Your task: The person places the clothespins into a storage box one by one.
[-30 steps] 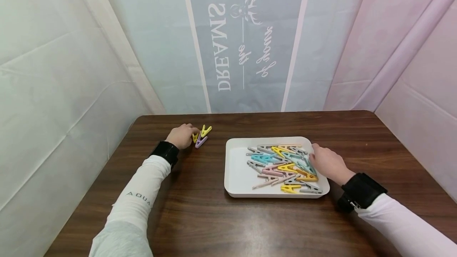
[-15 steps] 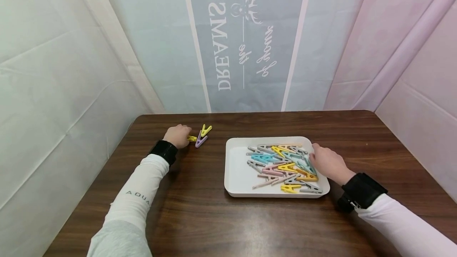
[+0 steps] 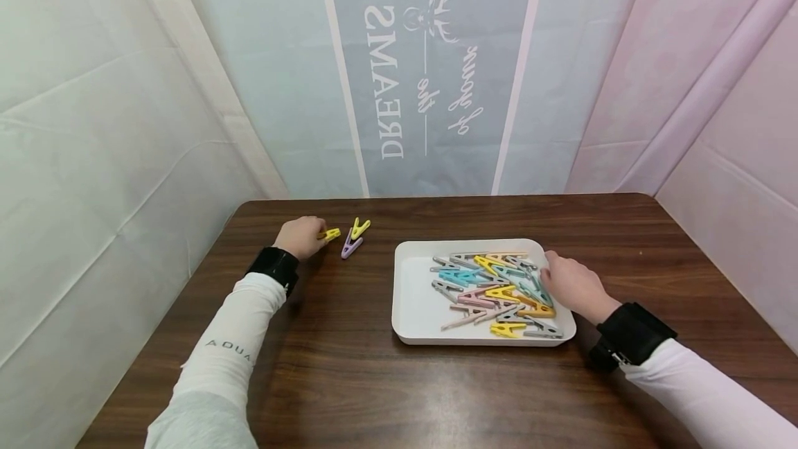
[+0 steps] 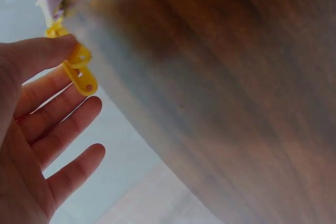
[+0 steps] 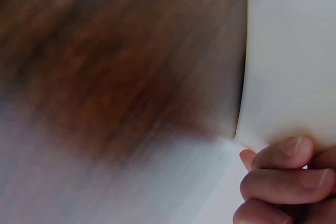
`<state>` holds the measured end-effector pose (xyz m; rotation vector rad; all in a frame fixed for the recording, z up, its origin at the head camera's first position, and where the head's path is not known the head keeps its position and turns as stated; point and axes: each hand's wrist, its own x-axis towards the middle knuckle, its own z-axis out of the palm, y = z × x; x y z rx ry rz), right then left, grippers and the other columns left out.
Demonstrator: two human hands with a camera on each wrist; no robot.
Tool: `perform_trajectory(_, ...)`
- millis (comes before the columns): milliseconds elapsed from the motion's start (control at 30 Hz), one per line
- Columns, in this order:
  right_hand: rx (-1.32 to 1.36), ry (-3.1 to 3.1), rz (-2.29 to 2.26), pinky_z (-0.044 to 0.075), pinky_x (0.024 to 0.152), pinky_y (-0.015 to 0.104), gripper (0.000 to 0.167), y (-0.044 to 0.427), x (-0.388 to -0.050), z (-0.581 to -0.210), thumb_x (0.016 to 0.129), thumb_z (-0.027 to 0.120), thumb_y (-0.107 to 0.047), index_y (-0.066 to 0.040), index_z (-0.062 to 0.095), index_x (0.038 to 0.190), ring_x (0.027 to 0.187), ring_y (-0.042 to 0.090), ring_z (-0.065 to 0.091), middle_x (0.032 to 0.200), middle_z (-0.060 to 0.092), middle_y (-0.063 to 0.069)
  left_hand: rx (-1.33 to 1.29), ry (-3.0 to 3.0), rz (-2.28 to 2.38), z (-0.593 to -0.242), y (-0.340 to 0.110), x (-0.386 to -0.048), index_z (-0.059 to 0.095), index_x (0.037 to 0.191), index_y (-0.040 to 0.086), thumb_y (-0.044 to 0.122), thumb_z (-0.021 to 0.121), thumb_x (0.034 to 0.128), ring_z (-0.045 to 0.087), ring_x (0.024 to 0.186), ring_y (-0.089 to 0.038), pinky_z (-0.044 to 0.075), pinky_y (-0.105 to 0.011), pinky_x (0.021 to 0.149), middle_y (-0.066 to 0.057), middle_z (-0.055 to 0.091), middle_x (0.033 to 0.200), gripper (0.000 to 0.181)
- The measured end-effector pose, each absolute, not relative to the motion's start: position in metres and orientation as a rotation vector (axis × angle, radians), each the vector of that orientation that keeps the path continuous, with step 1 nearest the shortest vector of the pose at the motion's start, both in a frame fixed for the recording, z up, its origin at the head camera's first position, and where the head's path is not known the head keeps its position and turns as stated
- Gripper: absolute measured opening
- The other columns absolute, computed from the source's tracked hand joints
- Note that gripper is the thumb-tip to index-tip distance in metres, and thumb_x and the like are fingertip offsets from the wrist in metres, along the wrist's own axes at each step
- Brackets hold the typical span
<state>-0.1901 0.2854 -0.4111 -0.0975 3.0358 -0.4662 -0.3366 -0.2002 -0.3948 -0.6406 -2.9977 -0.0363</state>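
My left hand (image 3: 300, 237) pinches a yellow clothespin (image 4: 83, 80) between thumb and fingers near the table's far left; its other fingers are spread in the left wrist view. Just right of that hand, another yellow clothespin (image 3: 359, 229) and a lilac clothespin (image 3: 352, 244) lie close together on the table. With curled fingers (image 5: 283, 186), my right hand (image 3: 576, 284) grips the right rim of a white tray (image 3: 411, 296). Several clothespins in grey, blue, pink, yellow, orange and beige lie in the tray, mostly toward its right side. The right thumb is mostly hidden in the right wrist view.
The dark wooden table (image 3: 349, 380) extends around the tray, its far edge meeting a printed curtain (image 3: 430, 89). Pale fabric walls (image 3: 125, 123) stand on the left and right. Black bands (image 3: 274, 267) wrap both wrists.
My left hand has moved left with the yellow clothespin, away from the lilac and the other yellow one. The right hand and tray have stayed in place.
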Motion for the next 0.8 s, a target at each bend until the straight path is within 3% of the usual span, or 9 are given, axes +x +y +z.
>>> perform_trajectory(200,-0.093,3.034,-0.454,0.043,0.051,0.035,0.047,0.284,-0.189,-0.410,0.096,0.053,-0.009,0.021,0.040,0.129,0.066,0.024,0.054,0.094,0.061,0.031,-0.673,-2.886,-0.143,-0.378,-0.190,-0.333,0.070,0.103,0.004,0.026,0.070,0.0904,0.061,0.081,-0.023,0.050,-0.042,0.070,-0.009,0.067,0.093,0.026)
perform_trajectory(400,-0.113,3.044,-0.455,0.043,0.050,0.036,0.046,0.284,-0.189,-0.410,0.096,0.053,-0.009,0.022,0.040,0.128,0.064,0.024,0.054,0.092,0.061,0.030,-0.803,-2.829,-0.166,-0.351,-0.156,-0.318,0.070,0.105,0.007,0.027,0.068,0.0923,0.061,0.079,-0.020,0.051,-0.039,0.067,-0.005,0.067,0.092,0.024)
perform_trajectory(800,-0.106,3.035,-0.460,0.046,0.052,0.038,0.046,0.285,-0.189,-0.409,0.096,0.053,-0.009,0.021,0.040,0.128,0.068,0.026,0.058,0.096,0.061,0.032,-1.277,-2.691,-0.090,-0.335,-0.075,-0.255,0.070,0.108,0.012,0.028,0.070,0.0901,0.057,0.083,-0.012,0.049,-0.027,0.067,0.000,0.065,0.097,0.024)
